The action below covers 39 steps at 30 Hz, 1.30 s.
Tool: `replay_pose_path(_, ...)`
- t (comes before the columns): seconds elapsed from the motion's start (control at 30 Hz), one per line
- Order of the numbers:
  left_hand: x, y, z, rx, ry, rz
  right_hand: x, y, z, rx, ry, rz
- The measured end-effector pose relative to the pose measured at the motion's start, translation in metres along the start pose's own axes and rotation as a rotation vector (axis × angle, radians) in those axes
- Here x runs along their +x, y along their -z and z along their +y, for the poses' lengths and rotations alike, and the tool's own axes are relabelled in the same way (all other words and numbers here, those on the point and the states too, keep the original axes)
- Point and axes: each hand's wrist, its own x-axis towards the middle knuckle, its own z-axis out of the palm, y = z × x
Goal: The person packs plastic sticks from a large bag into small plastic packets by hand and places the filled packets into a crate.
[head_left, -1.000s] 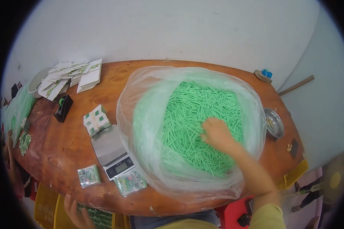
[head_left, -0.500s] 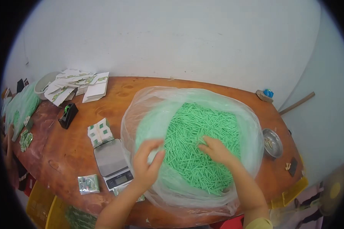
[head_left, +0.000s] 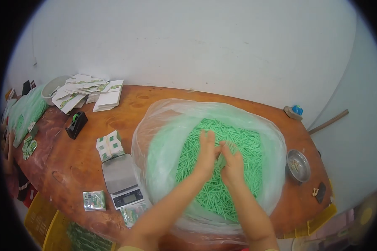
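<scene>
A large clear plastic bag [head_left: 159, 125] stands wide open on the table, full of thin light-green sticks [head_left: 238, 192]. Above the sticks my two hands are close together. My left hand [head_left: 206, 154] has its fingers stretched out and its palm turned toward the other hand. My right hand [head_left: 232, 165] is curled, with a few green sticks showing at its fingers; how many is blurred. Left of the bag is a digital scale [head_left: 117, 178] with a bare grey pan. Small green-printed packets [head_left: 94, 201] lie beside it.
A banded stack of green-and-white packets [head_left: 109, 145] sits behind the scale. Farther back are a black tape dispenser [head_left: 76, 125] and white printed cards [head_left: 109, 98]. At right stand a metal bowl [head_left: 298, 166] and a dark flat object [head_left: 321, 192]. Another person's arm [head_left: 9, 146] shows far left.
My left hand has moved right from the bag's left side to meet my right hand. My right hand has lifted from the sticks. The view has shifted slightly.
</scene>
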Motion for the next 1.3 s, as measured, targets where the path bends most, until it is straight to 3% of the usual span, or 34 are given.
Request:
replay_pose_path(0.07, 0.012, 0.048, 0.012, 0.544, -0.498, 0.042, -0.002, 0.018, -0.011, -0.28, -0.025, -0.227)
replay_pose_path(0.17, -0.065, 0.093, 0.088, 0.753, -0.846, 0.006, -0.009, 0.031, -0.002, -1.116, 0.119, -0.662)
replay_pose_path(0.23, -0.105, 0.136, 0.095, 0.984, -1.028, 0.183, -0.019, 0.033, 0.01, -1.191, 0.284, -0.582)
replay_pose_path(0.27, -0.124, 0.166, 0.086, 1.164, -1.118, 0.298, -0.029, 0.027, 0.001, -0.964, 0.213, -0.449)
replay_pose_path(0.3, -0.139, 0.2, 0.074, 1.388, -1.174, 0.224, -0.033, 0.024, -0.01, -0.756, 0.149, -0.304)
replay_pose_path(0.33, -0.155, 0.224, 0.061, 1.595, -1.221, 0.124, -0.033, 0.032, -0.002, -0.806, 0.258, -0.296)
replay_pose_path(0.4, -0.189, 0.232, 0.034, 1.935, -0.994, -0.031, -0.039, 0.061, 0.013, -0.958, 0.469, -0.24)
replay_pose_path(0.5, -0.2, 0.24, 0.011, 2.093, -0.784, -0.22, -0.056, 0.089, 0.033, -1.268, 0.429, -0.416)
replay_pose_path(0.57, -0.194, 0.259, 0.004, 2.027, -0.892, -0.311, -0.056, 0.085, 0.018, -1.188, 0.362, -0.369)
replay_pose_path(0.7, -0.189, 0.28, -0.002, 1.842, -0.99, -0.357, -0.052, 0.064, -0.008, -0.598, 0.19, -0.218)
replay_pose_path(0.8, -0.188, 0.26, 0.005, 1.691, -0.91, -0.234, -0.048, 0.061, -0.02, -0.47, -0.203, -0.156)
replay_pose_path(0.9, -0.184, 0.267, 0.006, 1.704, -0.892, -0.131, -0.041, 0.058, -0.011, -0.485, 0.133, -0.198)
replay_pose_path(1.0, -0.176, 0.225, 0.017, 1.229, -0.782, 0.01, -0.034, 0.065, -0.017, -0.226, -0.284, -0.234)
replay_pose_path(1.1, -0.146, 0.15, 0.022, 1.185, -0.622, -0.211, -0.025, 0.055, -0.018, 0.444, -0.31, -0.304)
replay_pose_path(1.17, -0.114, 0.117, 0.012, 1.066, -0.345, -0.226, -0.032, 0.027, -0.033, 0.312, -0.25, -0.295)
replay_pose_path(1.3, -0.086, 0.102, -0.001, 1.008, -0.279, -0.317, -0.03, 0.01, -0.055, -0.051, -0.168, -0.336)
